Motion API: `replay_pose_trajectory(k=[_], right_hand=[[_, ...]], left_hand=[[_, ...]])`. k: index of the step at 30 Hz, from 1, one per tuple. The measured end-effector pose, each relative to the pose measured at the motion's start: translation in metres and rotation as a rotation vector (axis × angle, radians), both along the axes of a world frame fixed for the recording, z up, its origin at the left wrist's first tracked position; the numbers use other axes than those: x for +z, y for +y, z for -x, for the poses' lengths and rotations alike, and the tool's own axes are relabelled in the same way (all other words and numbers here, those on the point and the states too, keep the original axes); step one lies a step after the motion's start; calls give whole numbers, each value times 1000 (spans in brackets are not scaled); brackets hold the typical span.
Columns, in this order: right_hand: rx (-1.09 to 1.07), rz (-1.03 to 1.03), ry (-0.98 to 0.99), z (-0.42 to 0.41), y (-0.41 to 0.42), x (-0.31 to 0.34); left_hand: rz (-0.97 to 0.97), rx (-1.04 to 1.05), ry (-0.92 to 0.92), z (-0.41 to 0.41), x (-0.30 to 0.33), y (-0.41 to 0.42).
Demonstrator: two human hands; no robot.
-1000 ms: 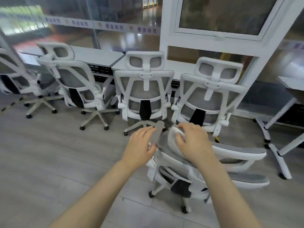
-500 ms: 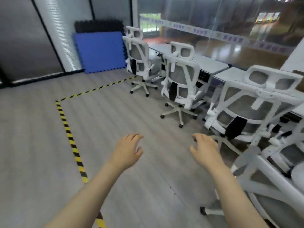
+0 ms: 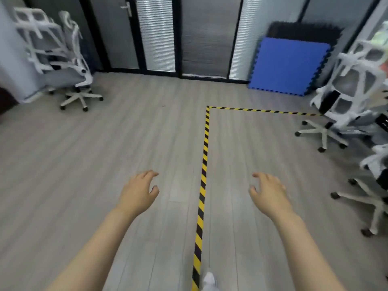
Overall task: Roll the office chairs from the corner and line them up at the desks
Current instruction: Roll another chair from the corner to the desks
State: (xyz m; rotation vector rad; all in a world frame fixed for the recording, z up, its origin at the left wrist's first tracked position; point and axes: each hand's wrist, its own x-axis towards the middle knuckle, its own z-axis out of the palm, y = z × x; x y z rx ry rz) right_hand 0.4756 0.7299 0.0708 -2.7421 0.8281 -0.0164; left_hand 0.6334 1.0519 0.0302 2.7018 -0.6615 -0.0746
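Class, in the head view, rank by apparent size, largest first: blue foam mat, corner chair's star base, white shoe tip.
1. blue foam mat
2. corner chair's star base
3. white shoe tip, cropped by the frame.

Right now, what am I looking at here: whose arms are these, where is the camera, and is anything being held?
The camera sits on a person's head, looking forward and down. The left hand and right hand are bare, open and hold nothing. Below is a grey floor crossed by yellow-and-black tape. White office chairs in the corner stand at far left; more chairs stand at right. A blue foam mat leans against the back wall.
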Motion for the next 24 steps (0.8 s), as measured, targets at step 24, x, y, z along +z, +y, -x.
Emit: replay_pose_trajectory(k=[24], right_hand=[[946,-168,2,-581,341,-11]], left_hand=[[200,907,5,-255,-1,334]])
